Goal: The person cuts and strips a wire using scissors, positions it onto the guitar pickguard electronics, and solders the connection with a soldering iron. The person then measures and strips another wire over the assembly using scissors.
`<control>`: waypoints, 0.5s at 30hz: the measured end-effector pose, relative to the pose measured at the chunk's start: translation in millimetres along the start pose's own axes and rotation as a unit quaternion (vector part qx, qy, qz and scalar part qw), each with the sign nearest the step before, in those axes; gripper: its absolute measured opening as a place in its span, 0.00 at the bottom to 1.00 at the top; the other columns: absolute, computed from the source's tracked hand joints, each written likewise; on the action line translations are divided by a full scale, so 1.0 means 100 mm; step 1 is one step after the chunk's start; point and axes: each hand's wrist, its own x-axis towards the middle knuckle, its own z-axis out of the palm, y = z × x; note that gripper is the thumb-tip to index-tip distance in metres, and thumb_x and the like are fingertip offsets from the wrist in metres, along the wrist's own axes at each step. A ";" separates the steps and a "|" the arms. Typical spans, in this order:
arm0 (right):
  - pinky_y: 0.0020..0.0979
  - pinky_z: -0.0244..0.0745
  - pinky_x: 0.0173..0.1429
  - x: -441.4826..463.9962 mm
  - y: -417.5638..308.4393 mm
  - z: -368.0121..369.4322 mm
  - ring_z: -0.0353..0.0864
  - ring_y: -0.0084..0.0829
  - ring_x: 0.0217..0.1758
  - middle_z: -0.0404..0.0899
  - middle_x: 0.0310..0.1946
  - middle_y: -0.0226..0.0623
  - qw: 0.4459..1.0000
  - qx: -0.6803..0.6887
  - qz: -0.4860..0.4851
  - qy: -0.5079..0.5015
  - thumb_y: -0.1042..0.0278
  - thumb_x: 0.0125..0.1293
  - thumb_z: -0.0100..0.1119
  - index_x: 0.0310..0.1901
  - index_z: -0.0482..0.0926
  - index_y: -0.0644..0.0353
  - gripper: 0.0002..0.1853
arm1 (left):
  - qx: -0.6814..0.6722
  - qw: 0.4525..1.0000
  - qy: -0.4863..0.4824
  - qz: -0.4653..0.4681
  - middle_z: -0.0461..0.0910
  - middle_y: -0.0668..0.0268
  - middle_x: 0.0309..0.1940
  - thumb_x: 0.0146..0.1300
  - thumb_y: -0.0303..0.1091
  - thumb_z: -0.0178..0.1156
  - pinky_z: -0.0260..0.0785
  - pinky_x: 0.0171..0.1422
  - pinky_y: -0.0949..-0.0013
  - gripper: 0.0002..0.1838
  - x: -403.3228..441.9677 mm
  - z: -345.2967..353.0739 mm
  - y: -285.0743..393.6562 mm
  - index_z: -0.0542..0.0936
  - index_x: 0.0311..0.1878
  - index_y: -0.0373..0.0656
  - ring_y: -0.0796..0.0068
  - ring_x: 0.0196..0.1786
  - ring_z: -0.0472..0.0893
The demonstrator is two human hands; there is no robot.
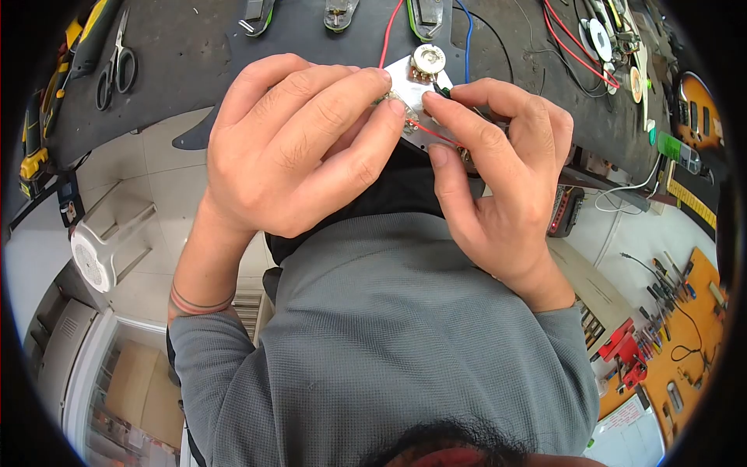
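Note:
A silver metal plate [401, 76] carries a round potentiometer [429, 59] at its upper end. My left hand [299, 144] is closed over the plate's left side, with index finger and thumb pinched around a small part they mostly cover. From under the left thumb a short red wire [433, 133] runs right, toward my right hand [506, 148]. The right index and middle fingertips rest by a small dark green piece [444, 92] near the potentiometer. The right thumb sits lower, at the plate's right edge. What the right fingers grip is partly hidden.
Green-edged clamps [426, 17] stand at the top of the dark work surface. Scissors [117, 66] lie to the left. A blue wire [468, 39] crosses behind the plate. Wires and spools [599, 39] are piled at upper right. A white stool [105, 249] stands on the floor.

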 end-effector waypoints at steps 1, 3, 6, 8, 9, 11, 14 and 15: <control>0.39 0.67 0.67 0.00 0.00 -0.01 0.79 0.38 0.59 0.88 0.58 0.36 1.000 0.002 0.001 -0.001 0.77 0.61 0.76 0.58 0.94 0.55 0.22 | -0.003 1.000 0.001 -0.001 0.93 0.58 0.54 0.59 0.29 0.77 0.82 0.52 0.61 0.19 0.00 0.00 0.00 0.92 0.55 0.44 0.63 0.47 0.94; 0.39 0.67 0.68 0.01 0.02 -0.02 0.79 0.38 0.60 0.88 0.58 0.36 1.000 0.008 0.001 0.001 0.76 0.61 0.76 0.58 0.94 0.55 0.21 | -0.009 1.000 0.003 -0.004 0.93 0.58 0.54 0.60 0.28 0.77 0.82 0.53 0.61 0.19 0.00 -0.01 -0.01 0.92 0.56 0.44 0.63 0.47 0.93; 0.40 0.67 0.69 0.03 0.04 -0.04 0.79 0.39 0.60 0.88 0.58 0.37 1.000 0.012 -0.003 0.006 0.76 0.62 0.75 0.57 0.94 0.55 0.20 | -0.016 1.000 0.015 -0.015 0.93 0.58 0.55 0.59 0.26 0.78 0.82 0.53 0.60 0.20 -0.01 -0.03 -0.03 0.92 0.56 0.44 0.63 0.47 0.93; 0.40 0.67 0.69 0.04 0.06 -0.07 0.79 0.39 0.61 0.88 0.58 0.38 1.000 0.011 -0.003 0.006 0.75 0.63 0.75 0.57 0.93 0.56 0.19 | -0.016 0.999 0.017 -0.026 0.93 0.58 0.55 0.59 0.23 0.78 0.83 0.54 0.59 0.20 0.00 -0.06 -0.03 0.92 0.56 0.44 0.63 0.47 0.93; 0.40 0.67 0.70 0.05 0.07 -0.08 0.79 0.39 0.61 0.88 0.58 0.38 1.000 0.011 -0.003 0.006 0.75 0.63 0.75 0.57 0.93 0.56 0.19 | -0.016 0.999 0.016 -0.031 0.93 0.58 0.55 0.58 0.22 0.78 0.83 0.54 0.58 0.21 0.01 -0.08 -0.03 0.92 0.56 0.44 0.62 0.48 0.93; 0.39 0.67 0.70 0.05 0.09 -0.10 0.79 0.38 0.61 0.88 0.57 0.38 1.000 0.010 -0.006 0.011 0.74 0.63 0.75 0.56 0.93 0.57 0.18 | -0.014 0.999 0.014 -0.039 0.93 0.59 0.54 0.57 0.20 0.79 0.83 0.55 0.57 0.21 0.01 -0.11 -0.02 0.92 0.56 0.44 0.62 0.49 0.92; 0.39 0.67 0.70 0.04 0.13 -0.11 0.79 0.38 0.61 0.89 0.57 0.38 1.000 0.011 -0.016 0.020 0.74 0.64 0.74 0.56 0.93 0.57 0.18 | -0.008 0.999 0.010 -0.041 0.92 0.60 0.54 0.57 0.19 0.78 0.82 0.55 0.57 0.22 0.00 -0.13 0.00 0.91 0.56 0.44 0.61 0.50 0.92; 0.39 0.67 0.70 0.04 0.14 -0.12 0.79 0.38 0.61 0.89 0.57 0.38 1.000 0.012 -0.016 0.021 0.74 0.64 0.74 0.56 0.93 0.58 0.18 | -0.007 0.999 0.009 -0.042 0.92 0.60 0.54 0.57 0.19 0.78 0.82 0.55 0.57 0.22 0.00 -0.13 0.01 0.91 0.55 0.44 0.61 0.50 0.92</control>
